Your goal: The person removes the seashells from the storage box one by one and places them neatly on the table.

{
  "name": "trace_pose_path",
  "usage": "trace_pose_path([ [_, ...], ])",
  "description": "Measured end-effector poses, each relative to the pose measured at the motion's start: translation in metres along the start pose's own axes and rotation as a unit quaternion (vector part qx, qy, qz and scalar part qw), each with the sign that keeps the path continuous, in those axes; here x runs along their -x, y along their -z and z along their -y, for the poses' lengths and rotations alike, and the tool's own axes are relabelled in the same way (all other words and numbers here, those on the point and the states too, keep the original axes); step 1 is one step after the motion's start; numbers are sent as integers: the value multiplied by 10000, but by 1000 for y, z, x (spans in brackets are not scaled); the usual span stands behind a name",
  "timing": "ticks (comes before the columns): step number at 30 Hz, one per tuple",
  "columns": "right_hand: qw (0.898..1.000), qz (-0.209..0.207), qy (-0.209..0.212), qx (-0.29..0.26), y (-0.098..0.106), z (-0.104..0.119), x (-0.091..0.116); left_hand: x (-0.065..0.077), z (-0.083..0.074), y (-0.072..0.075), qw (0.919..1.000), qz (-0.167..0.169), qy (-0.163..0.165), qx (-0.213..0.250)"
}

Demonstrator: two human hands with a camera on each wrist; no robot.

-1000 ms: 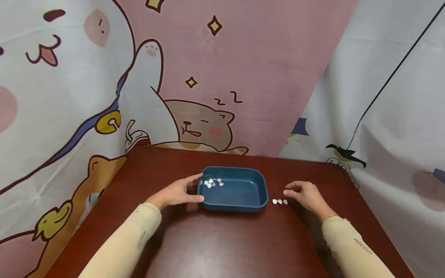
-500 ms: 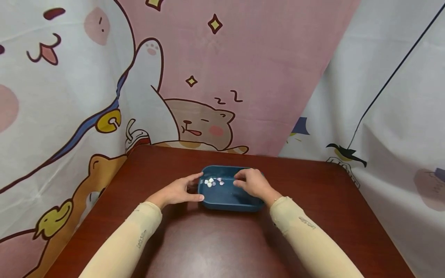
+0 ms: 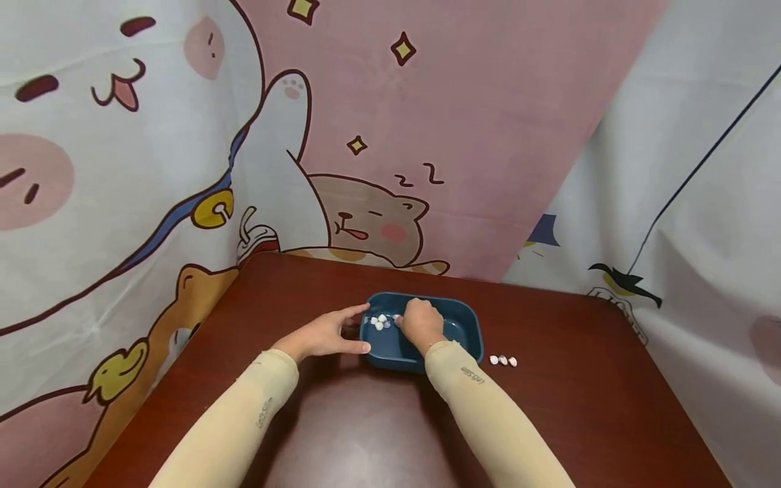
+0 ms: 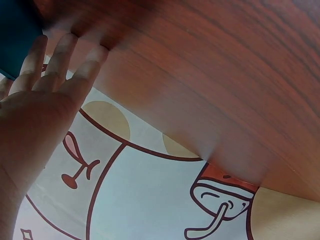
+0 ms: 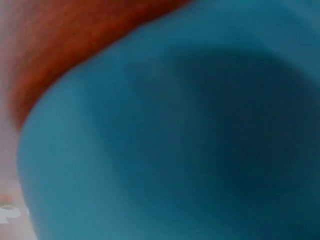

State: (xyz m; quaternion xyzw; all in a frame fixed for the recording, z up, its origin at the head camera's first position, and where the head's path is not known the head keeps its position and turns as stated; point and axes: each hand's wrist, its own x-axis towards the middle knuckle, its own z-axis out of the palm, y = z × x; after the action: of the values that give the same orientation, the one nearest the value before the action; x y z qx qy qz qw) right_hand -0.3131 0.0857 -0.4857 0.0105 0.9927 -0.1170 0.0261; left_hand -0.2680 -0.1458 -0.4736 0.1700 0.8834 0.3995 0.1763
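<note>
A dark blue rectangular tray point(image 3: 466, 325) rests on the table. Small white, shell-like pieces point(image 3: 379, 324) lie grouped in its left part, with a pinkish-purple piece point(image 3: 397, 318) just right of them. My left hand point(image 3: 323, 335) spans the tray's left end, thumb at the near corner and fingers at the far one; its fingers look nearly straight in the left wrist view. My right hand point(image 3: 422, 322) reaches down inside the tray, its thumb side right at the purplish piece. Its fingertips are hidden, so I cannot tell whether it pinches one. The right wrist view shows only blurred tray wall.
Three small pale pieces point(image 3: 503, 360) sit in a short row on the table, right of the tray. The reddish-brown wooden table point(image 3: 366, 434) runs back to a cartoon-printed cloth point(image 3: 488, 135) hanging behind and at both sides.
My right hand has gone left from beside the row of pieces into the tray, then down toward the purplish piece. The left hand keeps its place at the tray; the head view has shifted slightly.
</note>
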Motion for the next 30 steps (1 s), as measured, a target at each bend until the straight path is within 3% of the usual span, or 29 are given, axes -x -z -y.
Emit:
trace_pose_path([
  [3, 10000, 10, -76, -17, -4, -2, -1, -2, 0, -1, 10000, 15, -4, -31],
  [6, 9999, 7, 117, -77, -6, -7, -1, -2, 0, -2, 10000, 26, -19, -26],
  [13, 9923, 405, 1129, -302, 2, -22, 5, -1, 1, -2, 10000, 57, -17, 38],
  [18, 9821, 406, 1828, -218, 6, -33, 9, 2, 0, 0, 9999, 31, 16, 127],
  [30, 9891, 189, 1337, -578, 5, -34, 21, 2, -1, -2, 9999, 34, -2, 96],
])
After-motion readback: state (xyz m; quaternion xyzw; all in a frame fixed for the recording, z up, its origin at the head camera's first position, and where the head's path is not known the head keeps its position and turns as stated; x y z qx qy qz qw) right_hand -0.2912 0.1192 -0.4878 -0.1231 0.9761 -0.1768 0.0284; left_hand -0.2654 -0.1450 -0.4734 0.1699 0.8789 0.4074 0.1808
